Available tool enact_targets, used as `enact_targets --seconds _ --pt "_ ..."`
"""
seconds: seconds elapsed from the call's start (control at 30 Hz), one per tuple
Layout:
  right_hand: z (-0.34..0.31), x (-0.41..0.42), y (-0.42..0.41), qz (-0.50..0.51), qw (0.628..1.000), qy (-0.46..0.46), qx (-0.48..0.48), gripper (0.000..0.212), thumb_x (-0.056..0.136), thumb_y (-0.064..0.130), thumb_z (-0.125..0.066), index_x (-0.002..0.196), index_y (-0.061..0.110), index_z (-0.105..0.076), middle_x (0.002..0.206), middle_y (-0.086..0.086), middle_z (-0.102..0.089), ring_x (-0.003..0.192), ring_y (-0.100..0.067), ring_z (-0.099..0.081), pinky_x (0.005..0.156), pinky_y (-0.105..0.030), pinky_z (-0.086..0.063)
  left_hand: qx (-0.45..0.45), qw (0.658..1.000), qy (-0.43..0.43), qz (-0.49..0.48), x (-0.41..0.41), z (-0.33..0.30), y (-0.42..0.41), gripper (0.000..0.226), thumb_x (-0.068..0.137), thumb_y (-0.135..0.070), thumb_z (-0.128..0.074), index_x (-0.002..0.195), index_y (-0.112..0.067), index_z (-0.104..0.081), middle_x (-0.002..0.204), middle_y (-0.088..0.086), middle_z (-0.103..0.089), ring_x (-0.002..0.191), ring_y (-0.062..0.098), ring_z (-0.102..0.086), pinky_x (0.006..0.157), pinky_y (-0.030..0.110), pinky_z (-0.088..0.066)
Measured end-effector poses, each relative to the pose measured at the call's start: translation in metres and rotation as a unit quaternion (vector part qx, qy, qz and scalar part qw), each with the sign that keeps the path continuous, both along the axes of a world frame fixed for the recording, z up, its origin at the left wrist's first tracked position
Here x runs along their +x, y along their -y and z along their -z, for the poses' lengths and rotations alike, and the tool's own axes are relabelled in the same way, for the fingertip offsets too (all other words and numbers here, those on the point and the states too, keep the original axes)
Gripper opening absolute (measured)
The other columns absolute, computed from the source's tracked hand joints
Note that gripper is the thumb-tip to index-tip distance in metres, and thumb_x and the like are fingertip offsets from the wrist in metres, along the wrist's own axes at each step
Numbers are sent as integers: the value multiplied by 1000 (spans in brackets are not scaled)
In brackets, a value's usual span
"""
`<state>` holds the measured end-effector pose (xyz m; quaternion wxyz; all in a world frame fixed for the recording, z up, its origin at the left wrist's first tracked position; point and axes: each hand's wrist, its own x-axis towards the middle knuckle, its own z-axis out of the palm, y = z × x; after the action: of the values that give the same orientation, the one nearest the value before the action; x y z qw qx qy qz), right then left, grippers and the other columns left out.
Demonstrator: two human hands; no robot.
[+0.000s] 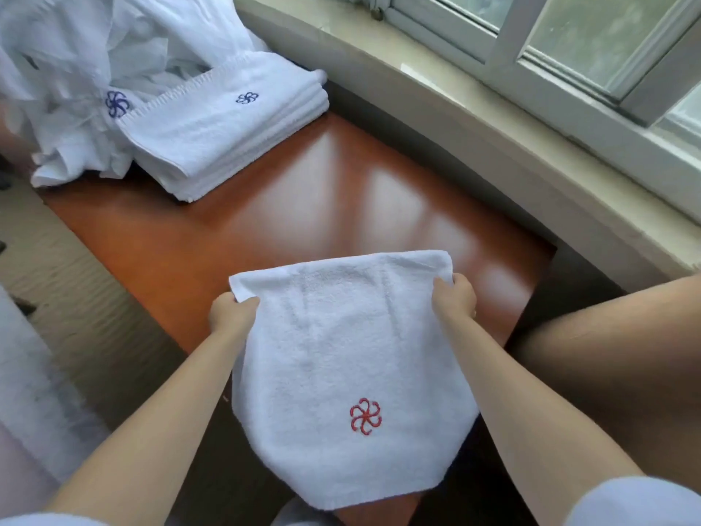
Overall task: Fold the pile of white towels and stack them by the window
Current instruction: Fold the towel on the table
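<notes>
While the white towel [341,358] is pinched at its far corners by the left hand [231,315] and right hand [455,298] above the surface [303,206], an uneven pull could skew its fold before the folded stack [223,131] is reached.

bare table [303,206] ahead, folded stack [227,134] far left, sill [474,119] right

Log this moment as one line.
left hand: pinches towel corner | right hand: pinches other corner | towel: hanging over table | stack: folded, near window
</notes>
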<state>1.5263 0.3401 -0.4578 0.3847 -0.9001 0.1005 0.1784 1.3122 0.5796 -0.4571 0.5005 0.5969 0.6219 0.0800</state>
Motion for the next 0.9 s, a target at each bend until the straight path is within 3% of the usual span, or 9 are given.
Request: enact_targets --seconds 0.1,0.2,0.37,0.57,0.67,0.77,0.83,0.9 --pt "-5 12 -14 25 996 69 41 15 99 20 -39 103 11 -51 91 -3 -53 87 -25 -51 75 -30 -37 89 995 46 13 9 -3 -3 28 94 -14 -51 72 -13 -35 71 -5 -36 70 17 -36 62 29 -29" --pt "-7 20 -23 8 993 112 34 8 100 21 -36 104 16 -42 89 -1 -53 84 -26 -52 74 -32 -38 171 980 90 44 15 -10 -6 22 100 -19 -45 79 -14 -38 72 -9 -36 64 9 -33 58 25 -31" --pt "1 40 -31 -38 991 107 -69 22 102 26 -34 117 12 -43 107 -16 -62 97 -36 -58 80 -39 -42 245 965 -8 95 26 2 -32 29 102 -29 -39 77 -16 -34 64 -8 -36 62 17 -35 58 33 -28" --pt "15 54 -41 -47 985 106 -127 19 102 30 -34 109 16 -45 108 -12 -61 99 -35 -58 77 -36 -40 248 964 -55 78 38 23 -53 31 101 -33 -44 77 -13 -39 65 -5 -41 69 23 -41 61 32 -30" --pt "20 44 -48 -50 974 140 -170 33 98 28 -45 129 17 -45 131 -9 -51 113 -35 -53 89 -40 -40 211 975 -52 43 42 21 -50 27 94 -36 -57 106 -12 -55 96 2 -60 89 25 -54 73 34 -41" --pt "21 5 -58 -97 949 212 -214 58 94 29 -54 148 20 -33 157 -9 -22 141 -30 -24 115 -42 -16 256 962 -97 17 38 16 -31 58 88 -32 -66 138 -12 -44 130 9 -50 117 29 -47 94 41 -40" --pt "24 -35 -68 -214 941 191 -178 57 98 33 -43 152 23 -28 162 -7 -10 149 -23 -8 117 -36 2 342 927 -106 114 34 16 -2 52 90 -19 -62 138 -8 -46 135 14 -49 122 35 -44 98 47 -38" --pt "32 -77 -73 -354 905 170 -166 58 97 41 -22 152 25 -28 163 -6 -10 150 -22 -7 116 -35 7 385 879 -85 267 27 29 31 43 91 -9 -53 134 -4 -53 134 16 -56 124 37 -50 102 52 -40"
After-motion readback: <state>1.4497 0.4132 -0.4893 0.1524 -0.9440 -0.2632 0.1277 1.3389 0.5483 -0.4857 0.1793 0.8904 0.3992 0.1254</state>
